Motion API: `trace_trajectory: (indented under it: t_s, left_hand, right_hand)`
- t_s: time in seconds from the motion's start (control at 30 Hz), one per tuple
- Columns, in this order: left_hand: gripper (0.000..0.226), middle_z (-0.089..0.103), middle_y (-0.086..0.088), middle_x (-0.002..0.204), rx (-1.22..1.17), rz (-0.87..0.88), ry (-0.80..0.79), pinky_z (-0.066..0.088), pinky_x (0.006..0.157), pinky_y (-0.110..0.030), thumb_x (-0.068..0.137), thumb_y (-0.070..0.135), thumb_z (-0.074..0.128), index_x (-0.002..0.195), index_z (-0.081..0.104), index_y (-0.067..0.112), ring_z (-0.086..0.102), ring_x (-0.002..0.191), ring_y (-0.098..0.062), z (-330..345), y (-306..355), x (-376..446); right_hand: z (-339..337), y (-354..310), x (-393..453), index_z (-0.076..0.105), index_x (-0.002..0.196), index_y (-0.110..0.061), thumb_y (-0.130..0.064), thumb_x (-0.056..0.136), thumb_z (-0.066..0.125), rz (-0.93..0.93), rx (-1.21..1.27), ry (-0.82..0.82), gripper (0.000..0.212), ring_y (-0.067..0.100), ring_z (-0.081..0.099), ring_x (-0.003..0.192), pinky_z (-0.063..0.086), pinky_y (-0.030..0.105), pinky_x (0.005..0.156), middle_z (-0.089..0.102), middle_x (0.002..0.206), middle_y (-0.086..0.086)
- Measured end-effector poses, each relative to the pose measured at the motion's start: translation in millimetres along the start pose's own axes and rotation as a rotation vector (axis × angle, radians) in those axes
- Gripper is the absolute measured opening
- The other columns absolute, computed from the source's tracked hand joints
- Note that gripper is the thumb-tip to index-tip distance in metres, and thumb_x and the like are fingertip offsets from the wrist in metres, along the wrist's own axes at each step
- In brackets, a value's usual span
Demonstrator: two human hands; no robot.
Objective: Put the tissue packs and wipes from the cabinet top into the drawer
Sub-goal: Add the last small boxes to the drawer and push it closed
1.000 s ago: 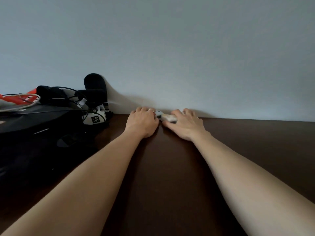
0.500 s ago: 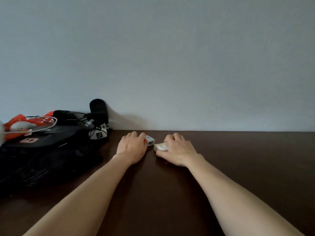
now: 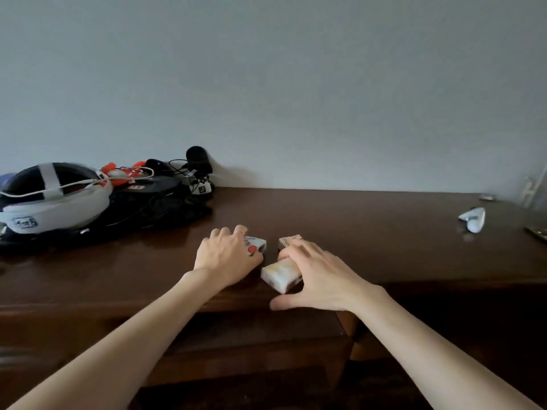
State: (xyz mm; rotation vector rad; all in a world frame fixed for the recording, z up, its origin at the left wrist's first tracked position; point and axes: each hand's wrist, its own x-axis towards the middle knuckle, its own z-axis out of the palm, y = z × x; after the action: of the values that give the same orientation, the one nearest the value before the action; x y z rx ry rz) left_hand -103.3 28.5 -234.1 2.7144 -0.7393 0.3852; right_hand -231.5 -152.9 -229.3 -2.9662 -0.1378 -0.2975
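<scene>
My left hand point(image 3: 228, 257) lies curled over a white tissue pack with a red heart print point(image 3: 256, 245) on the dark wooden cabinet top point(image 3: 384, 247). My right hand point(image 3: 321, 276) rests with spread fingers on a pale tissue pack point(image 3: 279, 276) near the front edge, the thumb sticking out free. A second small pack point(image 3: 288, 240) shows beyond its fingertips. Below the edge a wooden drawer point(image 3: 251, 335) appears; whether it is open I cannot tell.
At the left lies a black bag point(image 3: 154, 211) with a white and grey headband device point(image 3: 53, 199), orange parts, cables and a black microphone point(image 3: 197, 158). A crumpled white wrapper point(image 3: 473, 218) and a dark flat object point(image 3: 537, 232) lie at the far right.
Both hands have drawn the packs from the wall toward the front edge. The view has pulled back and now takes in the cabinet front and more clutter at the left.
</scene>
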Motion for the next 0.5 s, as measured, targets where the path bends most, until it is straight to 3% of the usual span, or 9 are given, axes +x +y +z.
trace_trajectory:
  t_s: [0.07,0.17,0.23,0.3,0.4,0.5]
  left_hand:
    - [0.071,0.058,-0.011,0.13,0.032,-0.004,-0.024,0.042,0.097,-0.041,0.086,0.061,0.047,0.147,0.043,0.024,0.05,0.123,-0.031,-5,0,-19]
    - [0.069,0.058,-0.009,0.128,-0.051,-0.062,0.016,0.043,0.097,-0.039,0.088,0.06,0.043,0.144,0.05,0.02,0.051,0.122,-0.029,-13,3,-44]
    - [0.066,0.056,-0.002,0.121,-0.207,-0.082,0.095,0.046,0.087,-0.035,0.085,0.059,0.042,0.139,0.052,0.023,0.056,0.112,-0.023,-17,8,-66]
    - [0.064,0.052,0.009,0.117,-0.443,-0.1,0.151,0.047,0.076,-0.028,0.082,0.061,0.039,0.136,0.052,0.029,0.06,0.098,-0.009,-19,15,-91]
    - [0.054,0.059,0.013,0.111,-0.898,-0.134,0.165,0.044,0.077,-0.019,0.083,0.065,0.046,0.127,0.057,0.035,0.059,0.094,0.005,-14,25,-128]
    - [0.042,0.07,-0.006,0.105,-1.291,-0.216,0.073,0.053,0.073,-0.032,0.089,0.047,0.051,0.122,0.064,0.026,0.065,0.087,-0.012,2,29,-156]
  right_hand:
    - [-1,-10,-16,0.042,0.126,-0.036,-0.089,0.063,0.064,-0.04,-0.067,0.039,0.085,0.012,0.034,0.14,0.044,0.037,0.1,0.032,0.157,-0.009]
    - [6,-17,-32,0.051,0.113,-0.027,-0.04,0.078,0.079,-0.122,-0.119,0.223,0.046,0.016,0.046,0.132,0.049,0.031,0.084,0.046,0.142,-0.007]
    - [13,-18,-41,0.059,0.108,-0.022,-0.014,0.075,0.079,-0.149,-0.099,0.331,0.04,0.02,0.054,0.125,0.051,0.03,0.074,0.053,0.134,-0.003]
    - [19,-19,-50,0.064,0.104,-0.018,-0.005,0.069,0.083,-0.159,-0.053,0.424,0.042,0.022,0.06,0.116,0.049,0.027,0.063,0.06,0.124,0.0]
    - [23,-17,-59,0.068,0.101,-0.013,0.0,0.066,0.086,-0.172,0.034,0.549,0.041,0.022,0.065,0.111,0.056,0.031,0.061,0.066,0.118,0.001]
    - [31,-13,-67,0.067,0.097,-0.011,0.002,0.076,0.08,-0.168,0.307,0.696,0.029,0.019,0.066,0.112,0.058,0.041,0.071,0.069,0.119,-0.002]
